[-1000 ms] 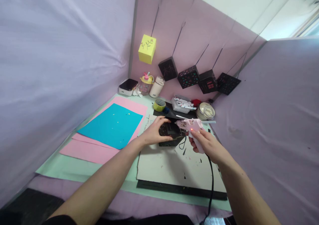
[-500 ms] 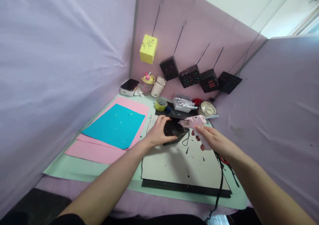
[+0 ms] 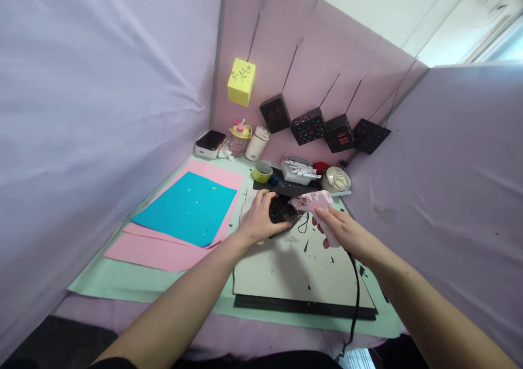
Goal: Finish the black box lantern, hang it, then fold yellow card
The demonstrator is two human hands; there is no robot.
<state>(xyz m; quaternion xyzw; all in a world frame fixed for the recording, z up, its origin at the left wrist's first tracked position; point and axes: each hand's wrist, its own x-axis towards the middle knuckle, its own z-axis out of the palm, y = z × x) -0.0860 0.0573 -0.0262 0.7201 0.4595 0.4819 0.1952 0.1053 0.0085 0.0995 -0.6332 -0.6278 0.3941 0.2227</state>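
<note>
My left hand grips a small black paper box from its left side, thumb in front and fingers behind. The box rests on a pale board strewn with small dark scraps. In my right hand is a pink hot glue gun, held by its handle with the nozzle pointing left at the box's right upper edge. Whether the nozzle touches the box I cannot tell. A dark cord loop lies beside the box, and the gun's black cable runs down past the board's right side.
Blue and pink sheets lie at left. Behind the box stand yellow tape, a tray of markers and a white cable coil. A yellow box and several black ones hang along the back wall.
The glue gun and my right hand have shifted slightly left, with the nozzle at the box's edge. My left hand keeps its hold. The whole view has turned a little.
</note>
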